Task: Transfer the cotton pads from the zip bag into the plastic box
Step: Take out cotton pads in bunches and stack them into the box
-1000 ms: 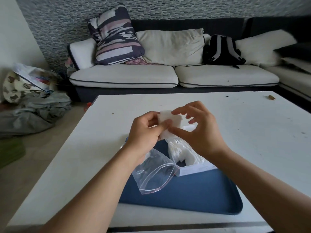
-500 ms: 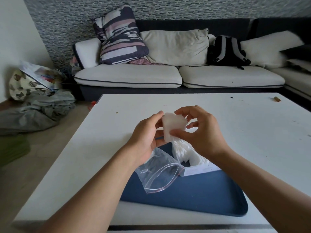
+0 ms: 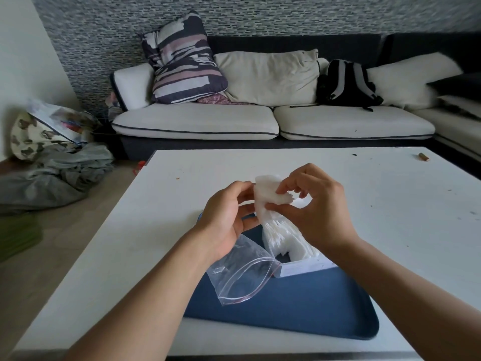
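Observation:
Both hands hold a small stack of white cotton pads [image 3: 266, 190] above the table. My left hand [image 3: 229, 217] pinches its left edge with thumb and fingertips. My right hand [image 3: 312, 207] grips its right side, thumb underneath. Below them a clear plastic box [image 3: 304, 268] stands on a blue tray [image 3: 299, 306], with many white pads [image 3: 283, 241] standing upright in it. An open, clear zip bag [image 3: 242, 272] with a red seal line lies under my left wrist, against the box's left side. It looks empty.
The tray sits on a white table [image 3: 130, 243]. A small brown object [image 3: 423, 157] lies at the table's far right. Beyond stands a sofa [image 3: 260, 121] with cushions and a black backpack [image 3: 346, 84]. Clothes and bags are piled on the floor at left [image 3: 52, 162].
The pad stack has tilted and fanned slightly between my fingers. My right fingers have curled over its top edge. The bag and box have stayed in place.

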Tool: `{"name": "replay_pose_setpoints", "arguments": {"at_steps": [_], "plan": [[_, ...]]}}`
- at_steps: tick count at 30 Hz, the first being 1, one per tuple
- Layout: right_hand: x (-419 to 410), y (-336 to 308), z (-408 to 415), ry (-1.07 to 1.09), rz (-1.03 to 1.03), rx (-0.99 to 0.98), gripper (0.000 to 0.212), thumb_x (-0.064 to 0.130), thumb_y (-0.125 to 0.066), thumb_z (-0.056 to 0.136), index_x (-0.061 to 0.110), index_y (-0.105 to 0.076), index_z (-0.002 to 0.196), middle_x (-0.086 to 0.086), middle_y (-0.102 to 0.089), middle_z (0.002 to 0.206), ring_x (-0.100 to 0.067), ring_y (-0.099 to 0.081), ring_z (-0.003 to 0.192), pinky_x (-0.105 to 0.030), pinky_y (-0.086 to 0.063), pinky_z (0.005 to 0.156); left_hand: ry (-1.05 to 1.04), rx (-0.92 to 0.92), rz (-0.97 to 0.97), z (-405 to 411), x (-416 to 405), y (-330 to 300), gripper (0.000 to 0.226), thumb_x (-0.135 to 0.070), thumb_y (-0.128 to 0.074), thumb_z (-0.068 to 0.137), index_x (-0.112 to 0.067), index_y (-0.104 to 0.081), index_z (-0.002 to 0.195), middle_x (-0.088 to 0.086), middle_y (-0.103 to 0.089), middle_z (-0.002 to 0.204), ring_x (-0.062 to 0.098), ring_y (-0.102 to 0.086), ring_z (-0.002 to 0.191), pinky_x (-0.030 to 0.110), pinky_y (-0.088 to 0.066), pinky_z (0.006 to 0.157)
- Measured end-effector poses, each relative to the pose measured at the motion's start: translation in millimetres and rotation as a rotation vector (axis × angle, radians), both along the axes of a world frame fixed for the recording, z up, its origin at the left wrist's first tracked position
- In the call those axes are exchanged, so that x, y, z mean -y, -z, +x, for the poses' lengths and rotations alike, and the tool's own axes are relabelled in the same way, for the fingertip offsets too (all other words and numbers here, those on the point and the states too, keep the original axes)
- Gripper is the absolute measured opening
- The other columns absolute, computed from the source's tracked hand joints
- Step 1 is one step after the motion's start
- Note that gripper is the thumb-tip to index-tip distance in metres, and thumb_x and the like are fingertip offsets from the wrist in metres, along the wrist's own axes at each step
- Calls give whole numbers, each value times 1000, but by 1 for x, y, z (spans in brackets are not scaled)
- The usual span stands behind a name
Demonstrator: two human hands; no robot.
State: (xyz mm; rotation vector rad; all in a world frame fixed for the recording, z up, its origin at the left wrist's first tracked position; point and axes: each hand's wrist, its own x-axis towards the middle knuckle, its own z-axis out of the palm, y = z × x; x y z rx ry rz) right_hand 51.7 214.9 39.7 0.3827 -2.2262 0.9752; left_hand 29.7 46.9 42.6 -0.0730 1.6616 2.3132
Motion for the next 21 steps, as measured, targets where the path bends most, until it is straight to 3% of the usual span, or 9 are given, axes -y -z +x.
{"name": "replay_pose_setpoints", "arguments": {"at_steps": [5, 9, 12, 16, 21], "plan": [[2, 0, 4, -21, -30, 88, 25, 15, -91, 68, 20, -69, 80, 13, -69, 79, 8, -58, 77, -3, -41, 70, 30, -7, 17, 1, 1, -2, 33, -25, -53, 99, -3, -70, 118, 15, -73, 107, 28, -69, 96, 48, -57, 97], [6, 0, 6, -93, -162, 193, 27, 15, -90, 70, 18, -67, 83, 9, -73, 82, -10, -67, 75, -18, -54, 73, 19, -4, -1, 1, 1, -3, 18, -18, -57, 96, -9, -73, 98, 10, -74, 95, 23, -69, 87, 40, -59, 85], [10, -3, 7, -174, -356, 315, 30, 6, -90, 68, 12, -65, 85, -3, -74, 77, -13, -68, 68, -27, -60, 69, 5, -10, -14, 1, 2, -2, 22, -16, -54, 98, -12, -75, 98, 6, -75, 87, 19, -70, 82, 37, -60, 79], [6, -7, 6, -259, -637, 477, 35, -1, -87, 67, 6, -68, 96, -12, -77, 83, -26, -73, 75, -36, -63, 72, 25, -20, 4, 2, 1, -4, 23, -18, -56, 99, -10, -76, 106, 6, -77, 93, 19, -72, 84, 34, -60, 72], [0, -6, 4, -300, -610, 513, 28, -5, -84, 68, 0, -75, 93, -14, -77, 83, -18, -72, 71, -25, -60, 67, 45, -64, -67, 2, 0, -2, 24, -18, -54, 100, -12, -77, 99, 6, -77, 93, 20, -72, 86, 38, -60, 81]]}}
